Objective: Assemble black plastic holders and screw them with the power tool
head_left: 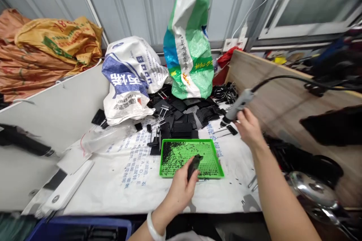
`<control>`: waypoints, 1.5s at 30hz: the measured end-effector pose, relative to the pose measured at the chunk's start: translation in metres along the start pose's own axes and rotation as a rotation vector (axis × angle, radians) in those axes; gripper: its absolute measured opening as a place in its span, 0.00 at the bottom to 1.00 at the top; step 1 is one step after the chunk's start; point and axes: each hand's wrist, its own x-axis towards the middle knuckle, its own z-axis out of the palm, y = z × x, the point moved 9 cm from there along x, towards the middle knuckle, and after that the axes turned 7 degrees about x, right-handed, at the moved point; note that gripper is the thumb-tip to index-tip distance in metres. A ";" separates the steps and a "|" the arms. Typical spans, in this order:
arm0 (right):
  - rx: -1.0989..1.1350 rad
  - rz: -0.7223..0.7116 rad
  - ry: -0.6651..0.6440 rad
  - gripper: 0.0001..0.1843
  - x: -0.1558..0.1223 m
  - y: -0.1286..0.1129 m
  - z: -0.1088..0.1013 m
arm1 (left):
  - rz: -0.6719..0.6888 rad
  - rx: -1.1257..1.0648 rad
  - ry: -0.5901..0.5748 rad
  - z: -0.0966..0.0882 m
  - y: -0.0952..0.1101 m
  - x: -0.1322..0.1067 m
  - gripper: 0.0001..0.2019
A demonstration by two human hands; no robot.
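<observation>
My left hand [183, 182] grips a small black plastic part [194, 166] between thumb and fingers, over the front of a shallow green tray [210, 144]. Rows of holes dot the tray, and many tiny dark pieces, probably screws, lie in it, thickest at its left end. To the right, my right hand [249, 126] is closed around a grey corded electric screwdriver [240, 103], its dark tip pointing down and left. Under that tip lies a black part with metal prongs [232, 130]. Behind the tray spreads a heap of black plastic parts [181, 126].
A white sack [130, 79] and a green-white sack [192, 45] stand behind the heap. Wooden board [271, 94] walls the right side; the screwdriver's black cable [283, 77] crosses over it. At left are a second dark screwdriver [25, 141] and a white device [69, 186]. A blue crate [127, 228] sits below.
</observation>
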 end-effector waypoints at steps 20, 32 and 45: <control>0.557 0.219 -0.226 0.20 -0.061 -0.040 0.142 | -0.323 -0.936 0.212 -0.006 -0.054 0.054 0.17; 0.441 0.168 -0.215 0.26 -0.069 -0.045 0.130 | -0.298 -1.067 0.108 -0.001 -0.036 0.058 0.20; 0.360 0.058 -0.143 0.30 -0.053 -0.049 0.111 | -0.401 -0.983 0.282 -0.027 -0.057 0.036 0.18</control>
